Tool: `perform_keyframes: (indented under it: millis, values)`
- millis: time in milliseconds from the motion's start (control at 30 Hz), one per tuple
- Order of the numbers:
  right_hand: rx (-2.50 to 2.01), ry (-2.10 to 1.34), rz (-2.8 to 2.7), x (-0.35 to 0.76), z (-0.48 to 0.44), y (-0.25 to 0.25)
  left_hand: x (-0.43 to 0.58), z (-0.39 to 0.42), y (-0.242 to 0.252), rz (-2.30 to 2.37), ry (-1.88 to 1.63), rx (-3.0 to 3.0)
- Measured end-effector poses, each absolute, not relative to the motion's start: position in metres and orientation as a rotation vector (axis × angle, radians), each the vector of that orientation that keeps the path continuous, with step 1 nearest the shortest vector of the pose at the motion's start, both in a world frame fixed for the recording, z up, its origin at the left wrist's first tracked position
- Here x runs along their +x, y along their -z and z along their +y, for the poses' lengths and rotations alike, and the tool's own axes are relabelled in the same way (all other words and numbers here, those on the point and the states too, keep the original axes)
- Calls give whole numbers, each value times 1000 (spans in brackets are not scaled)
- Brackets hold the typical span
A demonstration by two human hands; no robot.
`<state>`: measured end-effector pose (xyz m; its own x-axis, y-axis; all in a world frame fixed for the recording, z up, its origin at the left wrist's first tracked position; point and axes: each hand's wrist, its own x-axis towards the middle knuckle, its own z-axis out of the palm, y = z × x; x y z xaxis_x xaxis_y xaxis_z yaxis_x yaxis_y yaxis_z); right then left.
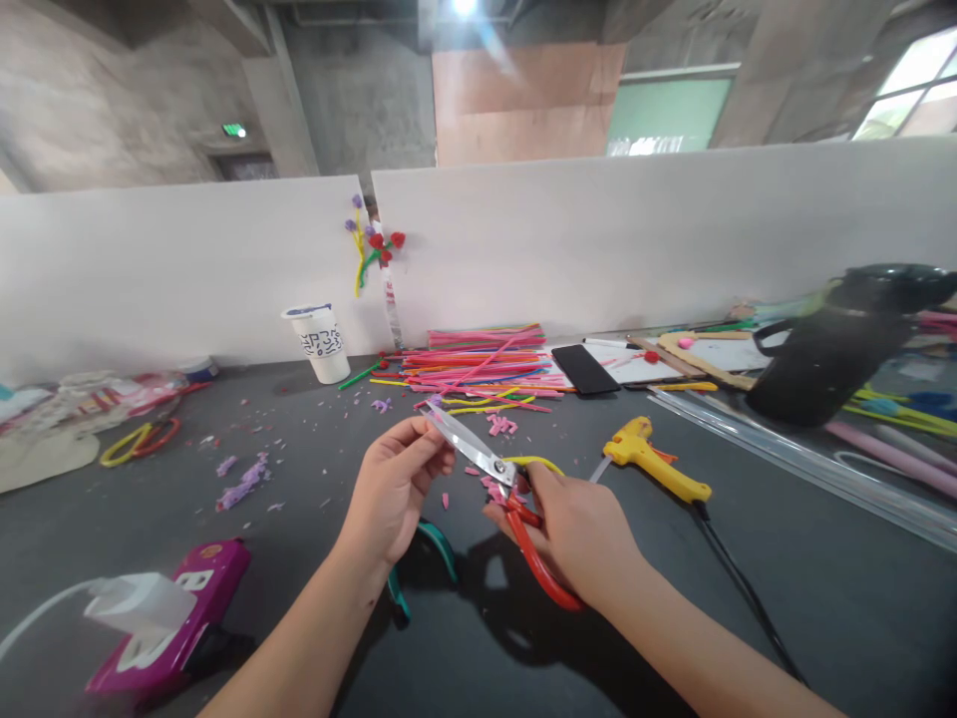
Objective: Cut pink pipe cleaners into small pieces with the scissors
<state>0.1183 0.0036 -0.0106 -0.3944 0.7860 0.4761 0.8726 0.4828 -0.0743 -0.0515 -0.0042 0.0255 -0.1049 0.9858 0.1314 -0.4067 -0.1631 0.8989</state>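
In the middle of the head view, my left hand [396, 484] is closed in a pinch right at the blade tips of the scissors. What it holds is too small and hidden to make out; a bit of pink shows by the tips. My right hand [579, 519] grips the red-handled scissors [478, 454], whose blades point up and left toward my left fingertips. Below my left hand lies a tool with teal handles [440, 546], partly covered. Pink fuzzy clippings [502, 425] are scattered just beyond the scissors.
Behind lie bundled pipe cleaners [478, 369], a black phone [584, 370] and a paper cup [320, 344]. To the right are a yellow glue gun [658, 461], clear glue sticks [807, 464] and a black jug [833, 349]. A magenta power strip [216, 568] and purple clippings [243, 484] sit left.
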Motion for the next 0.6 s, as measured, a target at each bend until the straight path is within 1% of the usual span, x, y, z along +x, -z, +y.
perform_keyframes:
  millis: [433, 600]
  values:
    - [-1384, 252, -2291, 117, 4, 9, -53, -3, -26, 824, -1518, 960]
    - [-1397, 183, -2296, 116, 3, 9, -53, -4, -27, 827, -1513, 960]
